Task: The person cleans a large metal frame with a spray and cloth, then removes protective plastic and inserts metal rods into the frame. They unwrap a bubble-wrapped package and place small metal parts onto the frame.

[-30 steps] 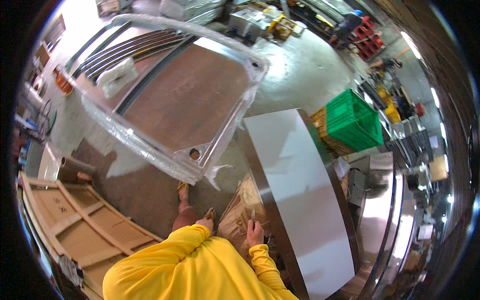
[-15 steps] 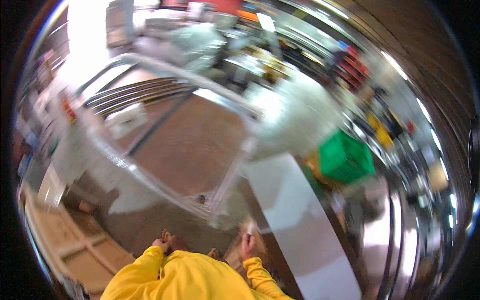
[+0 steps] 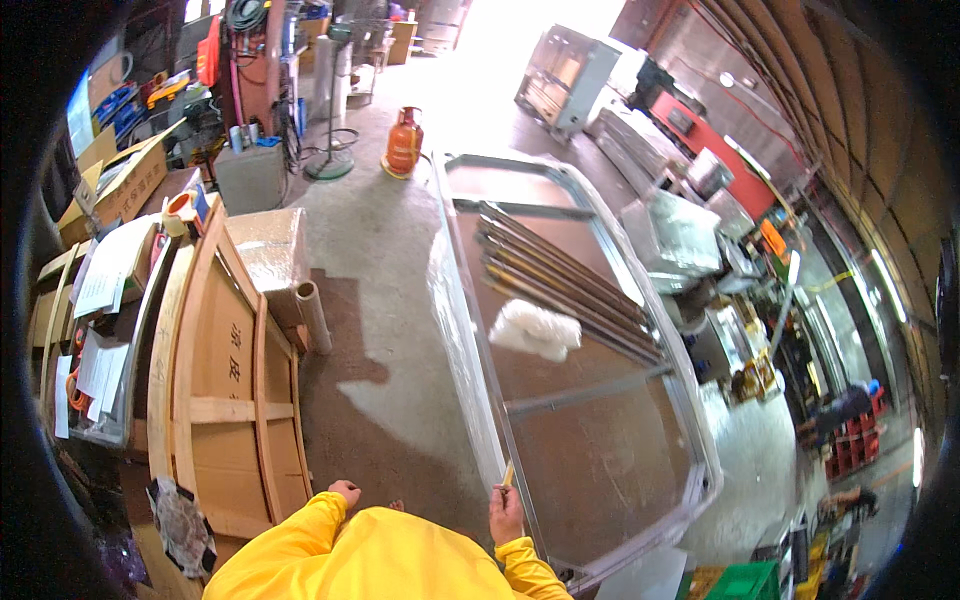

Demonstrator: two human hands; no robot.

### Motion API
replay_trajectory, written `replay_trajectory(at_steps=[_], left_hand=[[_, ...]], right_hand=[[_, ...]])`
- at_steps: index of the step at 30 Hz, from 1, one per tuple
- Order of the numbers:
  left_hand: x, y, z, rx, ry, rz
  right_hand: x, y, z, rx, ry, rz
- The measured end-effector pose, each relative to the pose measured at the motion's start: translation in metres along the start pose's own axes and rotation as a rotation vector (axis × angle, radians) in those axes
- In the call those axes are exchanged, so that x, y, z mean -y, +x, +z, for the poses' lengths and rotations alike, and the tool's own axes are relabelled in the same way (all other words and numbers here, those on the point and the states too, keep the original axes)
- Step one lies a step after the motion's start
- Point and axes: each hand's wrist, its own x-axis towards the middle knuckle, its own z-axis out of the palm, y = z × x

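Observation:
My right hand (image 3: 506, 512) is closed around a thin yellow stick-like object (image 3: 508, 473), whose tip points up beside the edge of a large metal frame (image 3: 497, 420). What kind of object it is, I cannot make out. The frame has rounded corners, clear plastic wrap along its sides and crossbars over a brown panel. My left hand (image 3: 345, 491) hangs low with curled fingers, between my body and a wooden crate (image 3: 205, 409); whatever it may hold is hidden. On the frame lie several long dark bars (image 3: 555, 270) and a white plastic-wrapped bundle (image 3: 535, 330).
An orange gas cylinder (image 3: 404, 143) stands on the floor ahead. A cardboard tube (image 3: 312, 316) leans by a wrapped box (image 3: 268, 243) on the left. Tape rolls (image 3: 184, 213) sit on the crate's top. Wrapped goods (image 3: 675, 240) line the far right; a green bin (image 3: 745, 583) is at lower right.
My view has swung left, so the frame now lies to my right and the crate looms larger on the left. The white-topped long board has mostly left view. My right hand still grips the thin object.

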Motion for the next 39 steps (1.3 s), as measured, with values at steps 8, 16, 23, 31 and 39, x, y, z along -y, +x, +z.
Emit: replay_trajectory(at_steps=[8, 16, 23, 31, 39], left_hand=[[-0.014, 0.149, -0.138, -0.169, -0.175, -0.013], [-0.094, 0.269, -0.229, -0.118, -0.557, -0.244], [-0.170, 0.388, -0.337, -0.262, -0.554, -0.135], [-0.250, 0.603, -0.515, -0.081, -0.482, -0.106], [-0.490, 0.884, -0.845, -0.102, -0.429, -0.127]], right_hand=[[0.064, 0.176, 0.129, 0.182, 0.145, -0.001], [0.127, 0.455, 0.280, 0.245, 0.131, 0.101], [0.273, 0.704, 0.446, 0.484, 0.429, -0.035], [0.305, 0.921, 0.609, 0.453, 0.382, 0.053], [0.373, 1.122, 0.664, 0.302, 0.745, 0.353]])
